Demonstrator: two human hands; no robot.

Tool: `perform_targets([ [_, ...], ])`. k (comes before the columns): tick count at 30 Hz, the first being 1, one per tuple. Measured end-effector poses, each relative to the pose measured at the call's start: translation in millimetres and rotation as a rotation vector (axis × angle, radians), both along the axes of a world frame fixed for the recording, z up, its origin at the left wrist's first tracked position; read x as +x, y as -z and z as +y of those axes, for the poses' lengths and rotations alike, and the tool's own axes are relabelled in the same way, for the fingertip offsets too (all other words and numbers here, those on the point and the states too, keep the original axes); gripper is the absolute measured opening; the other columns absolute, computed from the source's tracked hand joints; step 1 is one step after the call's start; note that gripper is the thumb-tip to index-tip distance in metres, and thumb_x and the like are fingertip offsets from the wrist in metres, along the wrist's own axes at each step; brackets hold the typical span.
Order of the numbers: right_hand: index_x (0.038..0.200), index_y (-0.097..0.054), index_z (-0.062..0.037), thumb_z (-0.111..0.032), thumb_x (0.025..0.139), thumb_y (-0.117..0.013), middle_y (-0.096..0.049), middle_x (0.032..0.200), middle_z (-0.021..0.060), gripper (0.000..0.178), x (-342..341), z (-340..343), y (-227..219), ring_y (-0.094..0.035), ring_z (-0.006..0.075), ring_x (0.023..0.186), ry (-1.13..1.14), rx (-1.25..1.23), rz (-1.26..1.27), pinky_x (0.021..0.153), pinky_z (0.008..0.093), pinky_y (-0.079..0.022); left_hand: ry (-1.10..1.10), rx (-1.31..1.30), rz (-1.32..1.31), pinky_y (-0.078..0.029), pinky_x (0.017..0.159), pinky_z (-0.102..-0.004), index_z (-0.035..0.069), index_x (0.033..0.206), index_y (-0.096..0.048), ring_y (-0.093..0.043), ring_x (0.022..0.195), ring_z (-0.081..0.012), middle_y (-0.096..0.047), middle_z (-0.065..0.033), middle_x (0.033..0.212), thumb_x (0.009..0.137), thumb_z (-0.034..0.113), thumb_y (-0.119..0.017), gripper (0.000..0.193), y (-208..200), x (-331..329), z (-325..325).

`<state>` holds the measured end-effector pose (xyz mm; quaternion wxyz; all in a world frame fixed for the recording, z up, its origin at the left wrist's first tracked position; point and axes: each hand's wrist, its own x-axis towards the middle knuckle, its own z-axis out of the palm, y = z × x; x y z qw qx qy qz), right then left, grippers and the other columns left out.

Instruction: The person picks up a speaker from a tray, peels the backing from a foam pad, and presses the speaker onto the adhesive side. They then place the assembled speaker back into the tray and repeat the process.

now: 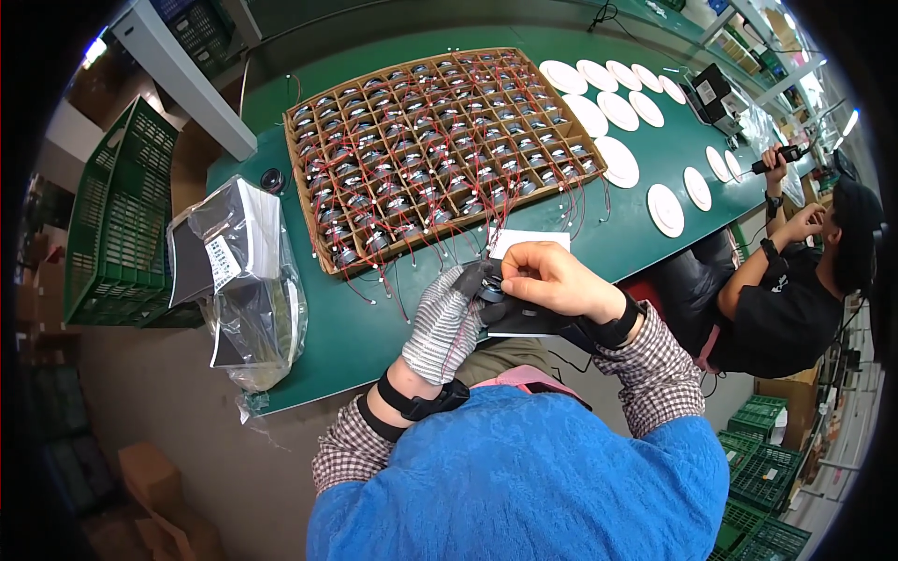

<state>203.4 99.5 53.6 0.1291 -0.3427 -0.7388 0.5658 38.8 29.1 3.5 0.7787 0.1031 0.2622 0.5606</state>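
My left hand (pixel 447 316) wears a striped grey-white glove with dark fingertips. It grips a small round speaker (pixel 491 289) in front of my body. My bare right hand (pixel 558 279) is closed in a pinch at the speaker's upper side; whatever lies between those fingertips is hidden. Just beyond both hands is a white sheet (pixel 531 239), and a dark flat piece (pixel 531 323) shows below them. Farther off, a divided cardboard tray (pixel 468 222) holds many similar speakers, their red wires with white plugs trailing over the dividers and front edge.
A clear plastic bag (pixel 257 323) with dark and white pieces lies left on the green table (pixel 346 346). A loose black round part (pixel 272 180) sits behind it. White discs (pixel 615 161) spread rightward. Green crates (pixel 122 215) stand left. A person (pixel 786 299) sits at right.
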Motion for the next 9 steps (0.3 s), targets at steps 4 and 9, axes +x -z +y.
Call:
perform_targets([
  [4,0.078,-0.054,-0.0017,-0.012,0.080,-0.059,-0.051,0.067,-0.0011,0.011,-0.6,-2.8,-1.2,-0.044,0.0063,0.062,0.019,0.101,-0.024,0.054,0.0226,-0.037,0.043,0.046,0.170,-0.054,0.070,-0.0278,-0.001,0.109,-0.050,-0.059,0.080,-0.0173,-0.056,-0.0079,0.098,0.084,0.007,-0.057,0.028,1.9,1.3,-0.4],
  [9,0.080,-0.058,-0.0037,-0.015,0.082,-0.060,-0.053,0.066,0.0003,0.012,9.0,1.7,3.0,-0.050,0.0082,0.064,0.339,0.008,0.279,0.057,0.0232,-0.041,-0.122,0.028,0.195,-0.053,0.070,-0.0251,-0.001,0.114,-0.047,-0.061,0.081,-0.0188,-0.056,-0.0088,0.099,0.081,0.000,-0.058,0.034,-6.7,0.8,-1.5],
])
